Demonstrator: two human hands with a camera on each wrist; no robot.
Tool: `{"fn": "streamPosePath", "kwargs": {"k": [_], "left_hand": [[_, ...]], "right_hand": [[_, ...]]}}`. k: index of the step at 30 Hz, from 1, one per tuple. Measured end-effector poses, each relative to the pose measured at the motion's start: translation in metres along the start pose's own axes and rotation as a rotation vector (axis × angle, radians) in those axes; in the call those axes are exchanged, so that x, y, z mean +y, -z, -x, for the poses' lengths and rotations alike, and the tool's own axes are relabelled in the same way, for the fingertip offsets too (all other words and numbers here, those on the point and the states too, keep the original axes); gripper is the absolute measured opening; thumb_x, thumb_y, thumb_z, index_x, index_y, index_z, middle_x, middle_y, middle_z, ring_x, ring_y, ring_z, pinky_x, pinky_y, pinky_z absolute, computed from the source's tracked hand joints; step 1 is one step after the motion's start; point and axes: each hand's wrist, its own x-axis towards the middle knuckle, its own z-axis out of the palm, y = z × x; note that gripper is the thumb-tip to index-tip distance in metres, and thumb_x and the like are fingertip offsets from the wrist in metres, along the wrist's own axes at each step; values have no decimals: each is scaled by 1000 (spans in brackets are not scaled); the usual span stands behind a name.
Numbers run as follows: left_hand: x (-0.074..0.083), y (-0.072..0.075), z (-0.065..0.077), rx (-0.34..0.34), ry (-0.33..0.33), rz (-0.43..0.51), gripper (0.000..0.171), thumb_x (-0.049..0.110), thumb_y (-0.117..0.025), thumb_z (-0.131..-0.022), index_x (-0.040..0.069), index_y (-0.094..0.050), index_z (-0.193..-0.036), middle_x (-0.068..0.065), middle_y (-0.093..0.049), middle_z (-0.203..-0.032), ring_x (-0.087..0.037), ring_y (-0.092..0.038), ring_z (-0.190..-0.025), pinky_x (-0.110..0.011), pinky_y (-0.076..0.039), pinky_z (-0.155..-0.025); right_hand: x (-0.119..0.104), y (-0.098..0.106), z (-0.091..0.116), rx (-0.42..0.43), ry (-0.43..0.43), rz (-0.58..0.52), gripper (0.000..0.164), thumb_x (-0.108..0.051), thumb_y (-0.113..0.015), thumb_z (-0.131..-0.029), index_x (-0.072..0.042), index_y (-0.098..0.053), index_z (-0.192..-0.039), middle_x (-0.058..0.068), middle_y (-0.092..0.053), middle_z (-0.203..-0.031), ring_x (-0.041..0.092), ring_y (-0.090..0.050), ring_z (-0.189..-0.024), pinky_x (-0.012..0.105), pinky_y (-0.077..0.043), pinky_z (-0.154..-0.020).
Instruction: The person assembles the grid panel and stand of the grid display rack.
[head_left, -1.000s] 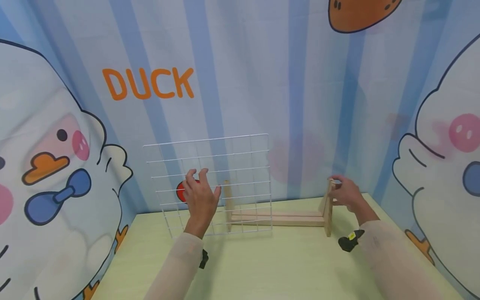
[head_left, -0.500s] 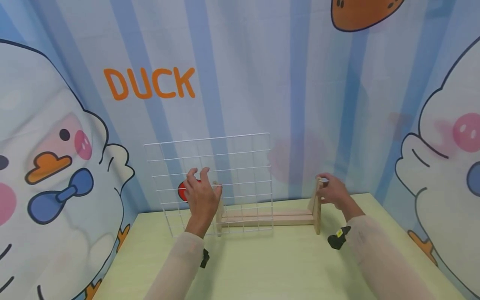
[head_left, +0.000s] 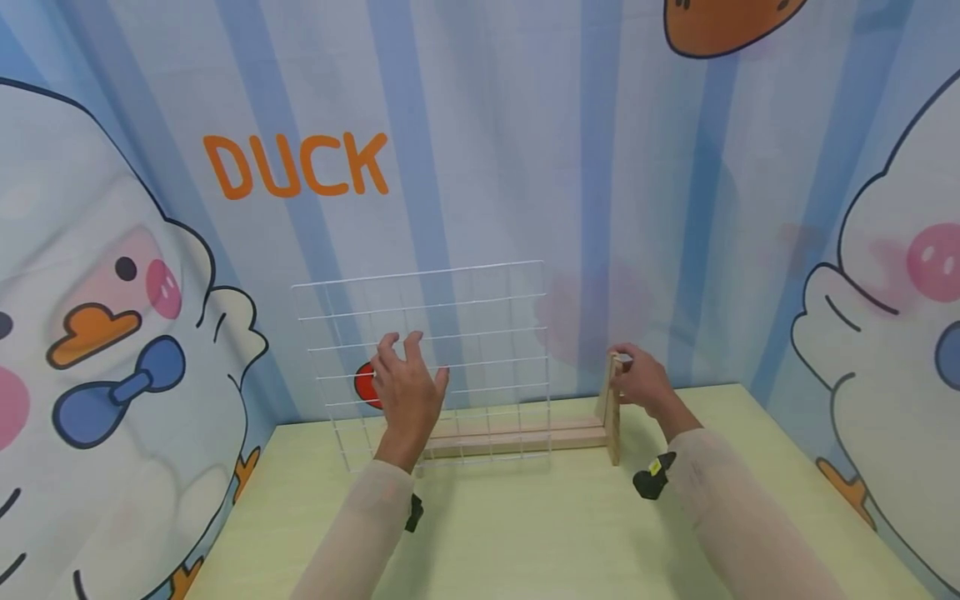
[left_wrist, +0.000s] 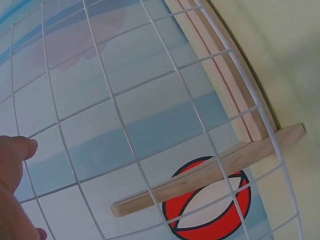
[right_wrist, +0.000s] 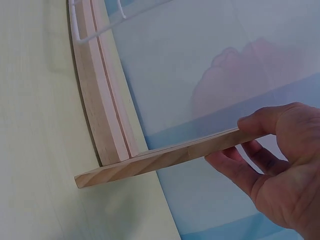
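Near the surface's (head_left: 540, 533) back edge, the left hand (head_left: 408, 400) grips a wire grid (left_wrist: 113, 95), the right hand (head_left: 643, 382) a wooden stand (head_left: 577, 438); apparently lining up, next needing steadiness.

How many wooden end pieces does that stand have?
2: the left end piece, seen behind the white wire grid in the left wrist view, and the right end piece, pinched by the right hand. No others show.
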Motion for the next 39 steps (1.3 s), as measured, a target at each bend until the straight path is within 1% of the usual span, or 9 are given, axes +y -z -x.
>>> {"fn": "streamPosePath", "kwargs": {"k": [2,5,8,12,15,21,29,34,39], "left_hand": [[2,0,-1,2,-4,3,63,26,-84,-84,10,-51,-135,-20,-42,-142,-41,-46,-119,-53,-50,-83],[5,0,-4,-15,-5,4,63,27,-83,-85,10,-50,-136,-20,-42,-143,-41,-46,-120,-54,-49,-85],[10,2,-11,-25,-5,10,63,27,-82,-86,11,-49,-137,-20,-40,-144,-41,-45,-121,-54,-49,-85],[21,6,-24,17,-27,6,64,27,-83,-85,11,-49,-137,-20,-41,-143,-41,-46,-119,-54,-50,-80],[31,10,-34,40,-38,13,65,28,-84,-85,10,-50,-137,-20,-41,-143,-41,-46,-120,-54,-50,-79],[50,16,-53,35,-38,24,64,29,-81,-87,11,-49,-139,-20,-39,-145,-39,-44,-124,-53,-49,-84],[75,21,-80,59,-64,4,63,31,-79,-89,12,-48,-140,-18,-38,-147,-37,-44,-126,-52,-50,-85],[90,26,-96,71,-67,18,64,30,-80,-89,13,-47,-141,-17,-37,-147,-37,-43,-128,-52,-50,-86],[103,29,-106,46,-58,39,64,33,-77,-91,14,-45,-143,-16,-35,-149,-36,-40,-131,-52,-50,-90]], "right_hand": [[1,-2,-1,7,-3,10,53,-4,-52,-101,-6,-37,-152,34,-49,-143,50,-52,-132,50,-59,-90],[3,-1,-3,11,-6,25,55,-5,-53,-101,-7,-36,-153,33,-51,-141,49,-54,-131,49,-60,-89],[4,0,-5,9,-8,27,56,-5,-53,-100,-7,-35,-153,33,-51,-140,49,-54,-131,48,-60,-89],[3,2,-4,2,-6,21,58,-4,-53,-99,-6,-34,-154,34,-51,-140,50,-53,-131,49,-59,-90],[3,3,-3,-1,-13,12,58,-3,-53,-99,-5,-34,-153,34,-50,-140,50,-53,-132,50,-59,-91],[6,1,-4,-13,-30,8,58,-2,-53,-99,-6,-33,-154,34,-49,-142,50,-52,-133,51,-58,-92],[5,-1,-8,-1,-42,23,58,-2,-55,-98,-8,-35,-153,33,-49,-142,49,-52,-132,50,-59,-90],[4,-2,-10,-4,-50,26,59,-3,-55,-98,-8,-35,-153,33,-49,-143,49,-52,-133,50,-59,-91],[3,-3,-10,-7,-49,16,56,-3,-55,-99,-8,-36,-152,33,-49,-143,49,-52,-133,51,-58,-93]]}}
